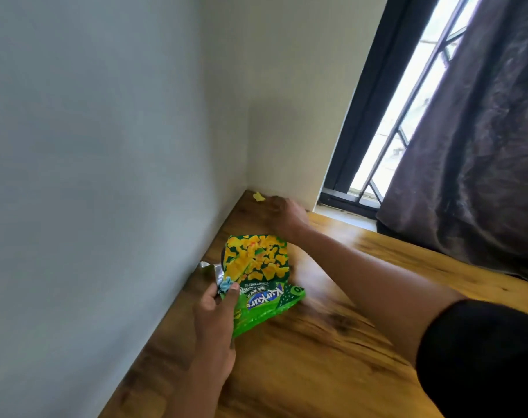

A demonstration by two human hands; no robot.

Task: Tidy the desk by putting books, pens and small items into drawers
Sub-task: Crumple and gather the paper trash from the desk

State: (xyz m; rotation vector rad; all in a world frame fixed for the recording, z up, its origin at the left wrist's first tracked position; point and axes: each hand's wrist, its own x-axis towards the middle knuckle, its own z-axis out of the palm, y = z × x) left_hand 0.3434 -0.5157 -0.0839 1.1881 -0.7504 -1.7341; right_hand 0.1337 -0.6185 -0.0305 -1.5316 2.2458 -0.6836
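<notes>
A green and yellow snack packet (262, 276) with a silver torn end hangs just above the wooden desk (317, 342), near the wall. My left hand (217, 312) is shut on its torn end, together with a small blue scrap (226, 285). My right hand (282, 214) reaches to the far corner of the desk, fingers curled and blurred, a short way right of a small yellow scrap (258, 197) that lies on the wood. I cannot tell whether that hand holds anything.
A pale wall (106, 176) runs along the desk's left edge and meets another wall at the far corner. A dark-framed window (386, 122) with a grille and a dark brown curtain (474, 152) stand at the right, above the desk's far edge.
</notes>
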